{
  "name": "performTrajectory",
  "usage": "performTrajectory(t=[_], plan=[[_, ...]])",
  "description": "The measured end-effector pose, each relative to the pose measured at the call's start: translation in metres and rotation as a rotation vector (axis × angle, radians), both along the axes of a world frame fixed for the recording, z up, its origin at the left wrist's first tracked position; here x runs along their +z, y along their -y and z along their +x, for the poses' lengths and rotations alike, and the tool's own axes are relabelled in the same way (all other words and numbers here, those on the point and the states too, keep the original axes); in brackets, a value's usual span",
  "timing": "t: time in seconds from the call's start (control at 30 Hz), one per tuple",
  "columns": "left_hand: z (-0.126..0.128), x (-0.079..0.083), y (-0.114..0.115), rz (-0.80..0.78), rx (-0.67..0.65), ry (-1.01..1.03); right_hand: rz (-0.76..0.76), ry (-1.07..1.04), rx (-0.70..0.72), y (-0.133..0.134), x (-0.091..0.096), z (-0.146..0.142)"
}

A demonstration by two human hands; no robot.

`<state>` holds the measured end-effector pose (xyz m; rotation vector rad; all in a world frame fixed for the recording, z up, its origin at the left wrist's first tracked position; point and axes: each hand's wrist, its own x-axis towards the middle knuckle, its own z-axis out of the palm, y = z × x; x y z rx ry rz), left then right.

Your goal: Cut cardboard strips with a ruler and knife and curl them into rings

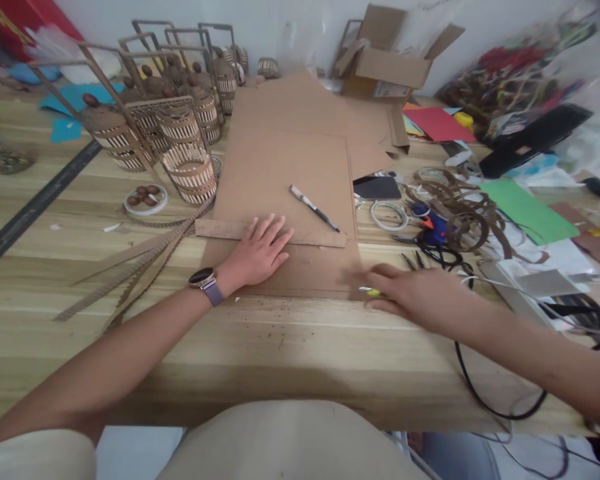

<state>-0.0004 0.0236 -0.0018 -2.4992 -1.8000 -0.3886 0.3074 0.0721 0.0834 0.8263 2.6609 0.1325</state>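
My left hand (260, 257) lies flat with fingers spread on a narrow cardboard strip (220, 229) and the cardboard sheet around it. A watch circles that wrist. My right hand (415, 293), slightly blurred, is closed on a small yellow utility knife (373, 292); only a bit of yellow and a silvery tip show between the fingers. It is at the right end of the lower cardboard piece (305, 270), near its front edge. A black-and-silver pen (314, 208) rests slantwise on the large cardboard sheet (280, 167), beyond my left hand.
Several bamboo lanterns (190, 170) with tall handles stand back left. Brown woven strips (145, 267) trail across the table. To the right lie scissors (437, 252), a black phone (379, 187), a blue glue gun (434, 228), coiled strips and cables. An open carton (390, 67) stands behind.
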Motion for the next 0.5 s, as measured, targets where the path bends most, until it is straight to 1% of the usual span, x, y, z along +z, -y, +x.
performTrajectory(t=[0.07,0.13,0.17,0.23,0.3,0.4,0.5], plan=[[-0.001,0.002,-0.001,0.001,0.0,0.016,-0.066,-0.024,0.1,0.009,-0.007,-0.025],[-0.005,0.005,0.0,0.007,0.011,0.036,-0.107,-0.031,0.138,0.015,-0.014,-0.039],[-0.008,0.007,0.001,0.013,0.023,0.046,-0.115,-0.033,0.14,0.015,-0.017,-0.042],[-0.016,0.01,0.006,0.026,0.054,0.059,-0.115,-0.033,0.123,0.011,-0.02,-0.04],[-0.025,0.012,0.012,0.026,0.082,0.055,-0.113,-0.034,0.101,0.003,-0.02,-0.031],[-0.038,0.009,0.024,-0.013,0.123,0.025,-0.161,-0.038,0.085,-0.011,-0.014,-0.017],[-0.045,0.005,0.034,-0.04,0.138,-0.001,-0.195,-0.06,0.086,-0.016,-0.011,-0.011]])
